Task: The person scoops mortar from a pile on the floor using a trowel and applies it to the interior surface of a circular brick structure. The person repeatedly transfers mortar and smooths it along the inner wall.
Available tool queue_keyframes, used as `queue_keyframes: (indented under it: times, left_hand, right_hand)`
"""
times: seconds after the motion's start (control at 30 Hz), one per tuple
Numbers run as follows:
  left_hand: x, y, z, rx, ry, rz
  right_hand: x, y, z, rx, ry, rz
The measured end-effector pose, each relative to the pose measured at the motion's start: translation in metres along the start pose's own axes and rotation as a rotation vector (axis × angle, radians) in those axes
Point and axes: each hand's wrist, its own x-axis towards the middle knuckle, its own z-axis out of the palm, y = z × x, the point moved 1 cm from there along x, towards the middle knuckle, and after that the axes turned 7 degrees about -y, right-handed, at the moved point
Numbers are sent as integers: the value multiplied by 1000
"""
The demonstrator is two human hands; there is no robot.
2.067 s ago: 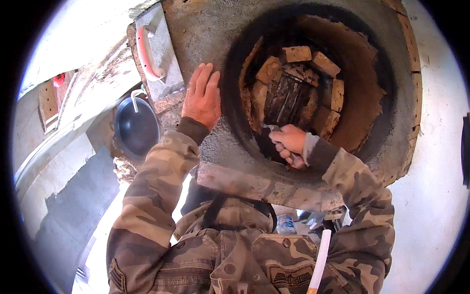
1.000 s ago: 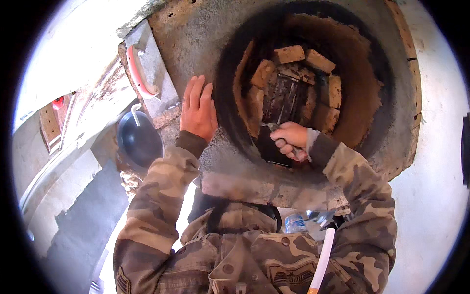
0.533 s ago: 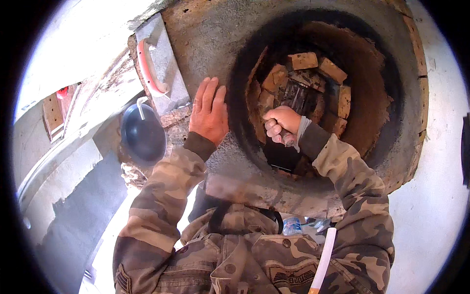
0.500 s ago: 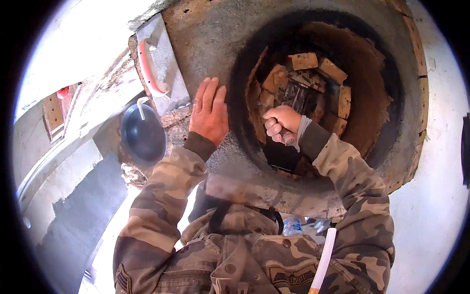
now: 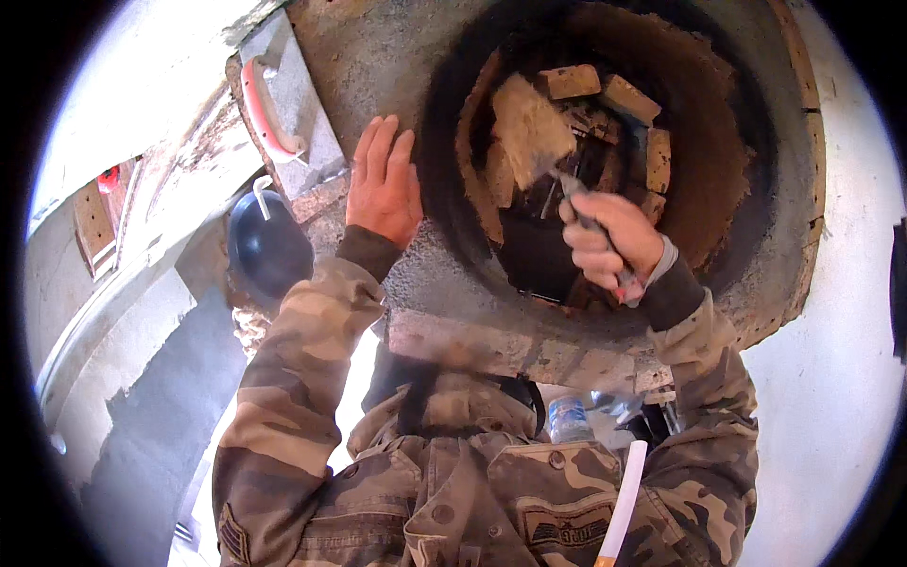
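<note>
My right hand [image 5: 616,234] is wrapped round the handle of a trowel over the round pit. The trowel's broad blade [image 5: 534,130] points up and to the left, its face tan as if coated with clay or mortar. Below it, several tan bricks [image 5: 658,161] form a ring around a dark grate, which the blade and my hand partly hide. My left hand [image 5: 385,189] lies flat with fingers stretched on the rough grey rim [image 5: 378,71], just left of the pit [image 5: 723,180]. It holds nothing.
A plastering float [image 5: 298,104] with a red and white handle rests on the rim at the upper left. Next to it sits a dark round bowl [image 5: 271,248] with a white hooked piece. A plastic bottle [image 5: 569,419] stands below the front brick edge [image 5: 491,342]. A cigarette [image 5: 625,496] shows close up.
My right hand has moved slightly right, and the trowel's blade has swung up into view. My left hand stays flat on the rim. The whole view has shifted a little.
</note>
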Motion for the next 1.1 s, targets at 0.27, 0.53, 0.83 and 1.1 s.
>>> queue_keyframes:
  times: [0.27, 0.53, 0.83, 1.1]
  left_hand:
    - [1, -1, 1, -36, -18, 13]
    - [1, 1, 3, -17, -17, 15]
    - [4, 1, 1, 46, 12, 49]
    - [1, 1, 5, 31, 17, 48]
  right_hand:
    - [54, 55, -87, -707, 162, 201]
    - [67, 51, -64, -934, 202, 396]
    - [30, 50, -21, -896, 81, 276]
    - [7, 63, 16, -685, 82, 279]
